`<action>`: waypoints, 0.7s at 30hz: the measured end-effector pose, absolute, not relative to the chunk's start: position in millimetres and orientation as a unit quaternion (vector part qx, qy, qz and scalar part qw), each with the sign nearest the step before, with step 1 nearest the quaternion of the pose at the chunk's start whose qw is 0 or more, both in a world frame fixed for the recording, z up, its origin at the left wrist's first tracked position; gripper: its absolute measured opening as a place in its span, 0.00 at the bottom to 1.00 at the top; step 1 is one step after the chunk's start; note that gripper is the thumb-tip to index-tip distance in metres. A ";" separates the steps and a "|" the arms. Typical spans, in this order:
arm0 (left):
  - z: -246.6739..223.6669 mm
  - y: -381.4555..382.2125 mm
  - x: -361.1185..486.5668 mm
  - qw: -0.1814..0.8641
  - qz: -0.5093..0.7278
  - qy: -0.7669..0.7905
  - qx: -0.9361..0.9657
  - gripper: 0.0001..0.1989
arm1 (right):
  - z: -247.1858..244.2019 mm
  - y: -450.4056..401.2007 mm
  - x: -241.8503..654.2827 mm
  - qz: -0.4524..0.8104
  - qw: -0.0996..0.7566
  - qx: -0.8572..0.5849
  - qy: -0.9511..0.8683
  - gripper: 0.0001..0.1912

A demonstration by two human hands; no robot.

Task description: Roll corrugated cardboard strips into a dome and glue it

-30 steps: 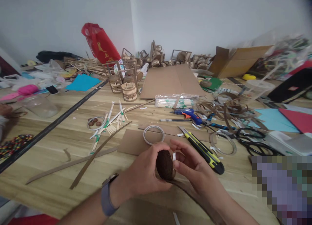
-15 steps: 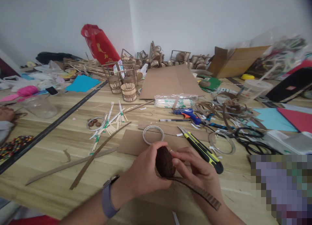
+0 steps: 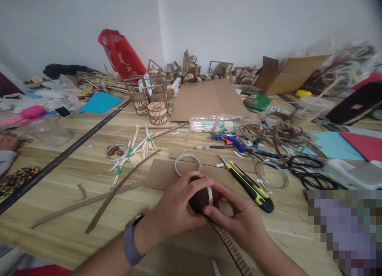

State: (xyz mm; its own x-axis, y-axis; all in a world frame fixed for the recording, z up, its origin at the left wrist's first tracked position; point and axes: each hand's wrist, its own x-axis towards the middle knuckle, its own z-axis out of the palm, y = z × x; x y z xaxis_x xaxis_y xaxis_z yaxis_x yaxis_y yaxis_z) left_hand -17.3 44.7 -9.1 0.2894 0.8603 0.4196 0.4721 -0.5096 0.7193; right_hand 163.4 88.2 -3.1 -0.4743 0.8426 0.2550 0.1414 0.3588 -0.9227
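A pale wall [image 3: 209, 25] stands behind the wood-grained desk [image 3: 74, 170], its far side heaped with small slatted baskets and cardboard. At the near middle, just above the desk top, two bare hands meet on a dark brown coil of corrugated cardboard [image 3: 198, 200]. From where I stand, the left hand [image 3: 176, 206] is curled round the coil, fingers over its top and thumb below. The right hand [image 3: 238, 212] is half closed, gripping the coil's right side with its thumb near the bottom, beside a white patch [image 3: 210, 195] on the rim.

The coil's rounded face is turned partly to the left. Its trailing strip [image 3: 225, 240] leaves from underneath, long axis slanting down to the right, ribs showing, under the right hand and out of view.

Just beyond the hands lie a tape ring [image 3: 176, 164] and a flat cardboard piece [image 3: 159, 174]; a yellow-and-black utility knife [image 3: 249, 182] slants near the right hand. Wood grain shows between the left forearm and two loose brown strips [image 3: 121, 187], and on toward the desk's near edge.
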 end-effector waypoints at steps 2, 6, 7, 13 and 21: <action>-6.9 45.6 -17.1 0.230 0.405 0.436 0.770 0.35 | -0.2 89.4 165.4 0.475 0.386 -0.329 -0.719 0.20; -3.9 45.3 -16.5 0.211 0.381 0.471 0.768 0.34 | 5.8 92.5 169.8 0.508 0.440 -0.363 -0.645 0.16; -3.7 45.1 -16.5 0.207 0.372 0.479 0.768 0.33 | 7.2 92.7 170.2 0.508 0.449 -0.378 -0.631 0.14; -6.5 45.0 -16.2 0.182 0.337 0.507 0.772 0.31 | 7.9 92.9 168.7 0.511 0.383 -0.404 -0.655 0.15; -9.1 45.0 -15.8 0.158 0.306 0.514 0.785 0.32 | -1.1 97.0 171.4 0.419 0.372 -0.407 -0.721 0.08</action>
State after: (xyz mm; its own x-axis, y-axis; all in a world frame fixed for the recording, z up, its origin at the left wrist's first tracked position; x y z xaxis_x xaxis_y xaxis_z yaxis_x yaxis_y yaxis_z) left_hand -15.8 45.0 -9.1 0.2833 0.9044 0.3190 0.7111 -0.4213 0.5628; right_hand 171.4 97.0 -1.1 -0.3914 0.8992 0.1955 0.2763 0.3174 -0.9071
